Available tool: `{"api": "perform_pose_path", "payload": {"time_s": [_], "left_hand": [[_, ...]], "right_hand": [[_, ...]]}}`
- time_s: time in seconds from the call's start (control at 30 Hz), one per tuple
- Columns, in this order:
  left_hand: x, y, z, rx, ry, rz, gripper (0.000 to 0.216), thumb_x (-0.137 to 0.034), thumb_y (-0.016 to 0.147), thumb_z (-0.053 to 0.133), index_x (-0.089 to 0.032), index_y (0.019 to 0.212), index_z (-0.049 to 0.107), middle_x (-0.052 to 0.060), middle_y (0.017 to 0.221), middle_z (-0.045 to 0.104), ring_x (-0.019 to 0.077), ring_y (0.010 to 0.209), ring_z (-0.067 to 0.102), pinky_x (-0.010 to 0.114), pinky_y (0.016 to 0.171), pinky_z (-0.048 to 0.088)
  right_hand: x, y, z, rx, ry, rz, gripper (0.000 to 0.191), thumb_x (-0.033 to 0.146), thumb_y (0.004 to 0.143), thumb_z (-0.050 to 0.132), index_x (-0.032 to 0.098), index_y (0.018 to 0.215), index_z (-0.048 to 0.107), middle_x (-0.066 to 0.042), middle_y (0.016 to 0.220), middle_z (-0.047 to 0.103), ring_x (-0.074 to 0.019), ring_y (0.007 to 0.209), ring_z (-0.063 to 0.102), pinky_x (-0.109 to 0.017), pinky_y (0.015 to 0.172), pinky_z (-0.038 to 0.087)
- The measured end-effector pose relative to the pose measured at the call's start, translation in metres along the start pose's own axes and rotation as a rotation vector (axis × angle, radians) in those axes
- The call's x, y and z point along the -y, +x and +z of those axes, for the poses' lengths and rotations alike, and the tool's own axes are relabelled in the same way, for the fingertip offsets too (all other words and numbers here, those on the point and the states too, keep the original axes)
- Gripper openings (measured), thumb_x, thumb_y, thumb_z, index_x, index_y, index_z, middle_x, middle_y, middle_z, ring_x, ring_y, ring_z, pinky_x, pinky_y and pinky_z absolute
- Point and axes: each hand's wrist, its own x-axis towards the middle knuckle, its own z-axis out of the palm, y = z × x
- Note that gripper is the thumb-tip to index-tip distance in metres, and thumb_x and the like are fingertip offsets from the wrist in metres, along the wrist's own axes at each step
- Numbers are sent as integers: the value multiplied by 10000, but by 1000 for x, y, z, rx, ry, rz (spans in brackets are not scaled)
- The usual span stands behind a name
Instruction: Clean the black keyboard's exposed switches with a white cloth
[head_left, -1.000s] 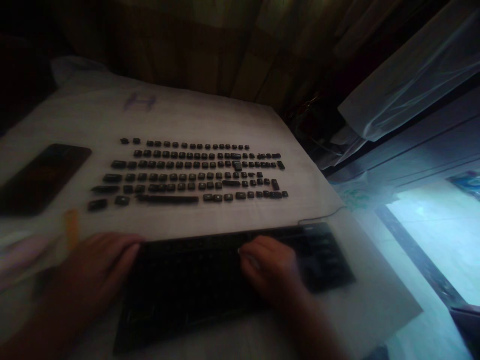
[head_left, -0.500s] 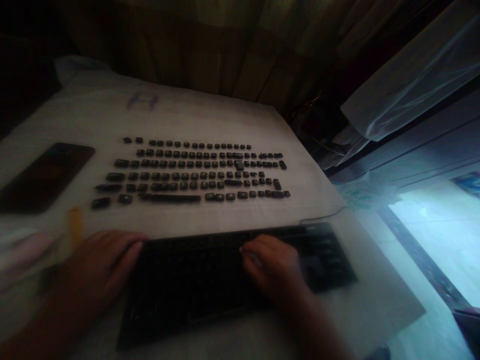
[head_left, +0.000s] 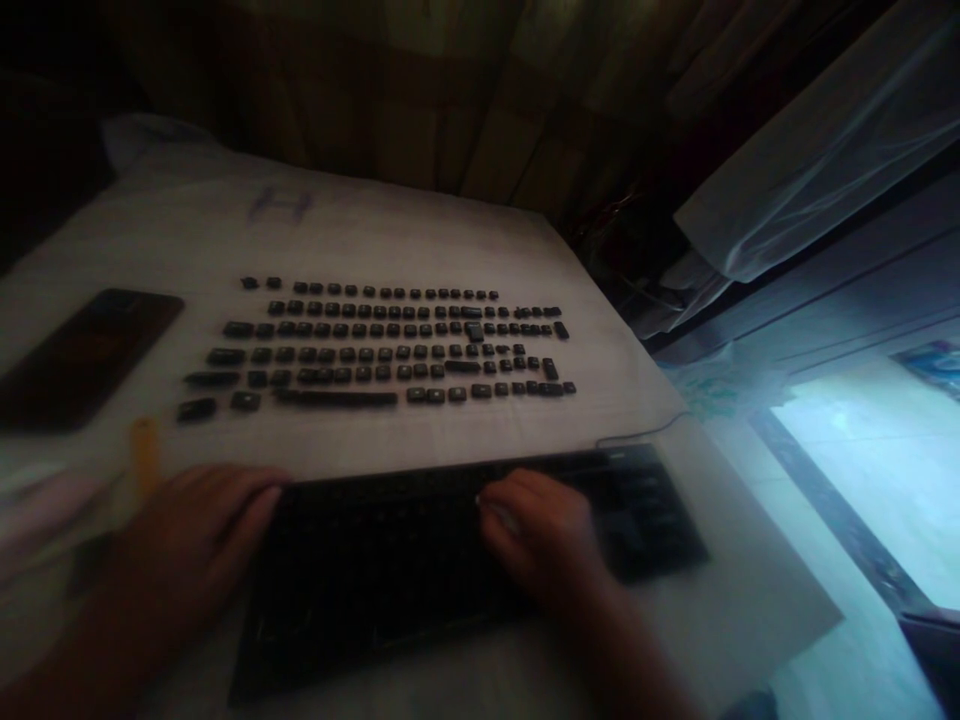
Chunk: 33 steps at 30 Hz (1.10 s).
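A black keyboard [head_left: 375, 570] without its keycaps lies at a slight slant across the near part of the table. My left hand [head_left: 202, 520] is closed at its upper left corner, thumb and fingers against the edge. Over the middle right of the keyboard, my right hand [head_left: 532, 515] is curled with its fingertips pinched. A small pale spot shows at those fingertips; what they hold is hidden. Beyond the keyboard, loose black keycaps [head_left: 364, 330] lie in several rows, with the long space bar [head_left: 337, 398] in the nearest one.
A dark smartphone [head_left: 82, 355] lies at the left, with a yellow strip-like object [head_left: 145, 455] nearer me. A blurred pinkish shape [head_left: 45, 515] is at the left edge. The keyboard's cable [head_left: 645, 432] runs right. The white-covered table [head_left: 420, 225] ends at the right above a bright floor.
The whole view has shifted slightly, so everything sits a little further left. Both hands keep practically the same places on the keyboard.
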Motion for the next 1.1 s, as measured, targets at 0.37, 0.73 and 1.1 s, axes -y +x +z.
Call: {"api": "perform_pose_path", "payload": {"time_s": [0.37,0.73,1.1], "left_hand": [[4,-4,1,19,-31,-48,395,-438,959,366,-224,882,689,47,799,743,228,746,699,384,709,524],[1,-1,1,5,-28,-52,408,-446,956,359,-226,869,691,44,785,743,228,735,700,386,696,525],[2,-1,1,53,-69,-127,413,-486,918,373,-241,846,697,32,792,749,231,756,695,394,726,541]], "right_hand": [[3,1,-1,6,-17,13,180,84,813,547,162,735,689,-31,648,643,-161,587,608,-250,566,449],[3,0,-1,4,-20,27,180,108,850,537,167,759,681,-26,663,636,-152,599,599,-240,573,448],[2,1,-1,-3,-17,9,185,101,840,533,172,742,672,-26,648,636,-150,586,603,-237,556,450]]}}
